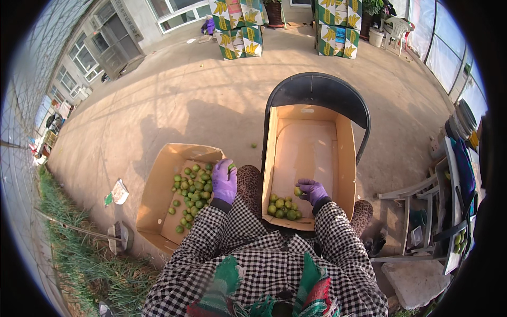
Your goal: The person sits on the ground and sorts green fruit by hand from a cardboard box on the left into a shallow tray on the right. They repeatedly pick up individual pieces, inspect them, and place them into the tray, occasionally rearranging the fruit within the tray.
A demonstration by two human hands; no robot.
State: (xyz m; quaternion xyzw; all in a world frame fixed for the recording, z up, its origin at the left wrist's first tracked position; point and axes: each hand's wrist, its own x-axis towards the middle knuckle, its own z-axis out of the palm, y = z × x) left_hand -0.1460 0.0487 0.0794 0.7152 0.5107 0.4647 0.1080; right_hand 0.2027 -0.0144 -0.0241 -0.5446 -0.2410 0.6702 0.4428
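Observation:
Both hands wear purple gloves with dark cuffs. My left hand point(224, 180) is over the right rim of a cardboard box point(152, 206) on my left, its fingers around a small green fruit point(231, 167). Many round green fruits point(194, 190) lie loose in that box, mostly towards its right side. Before me another cardboard box point(305, 146) rests on a black chair point(317, 89). Inside its near end, my right hand point(313, 191) holds a yellowish-green fruit point(298, 191) at the fingertips. A small cluster of similar fruits point(282, 208) fills the near left corner.
One green fruit point(254, 146) lies on the concrete floor point(222, 115). Stacked banana cartons point(239, 41) stand ahead. To the right are a wooden frame point(408, 214) and a stone slab point(416, 281). A long-handled tool point(119, 237) lies beside green plants point(87, 253) at left.

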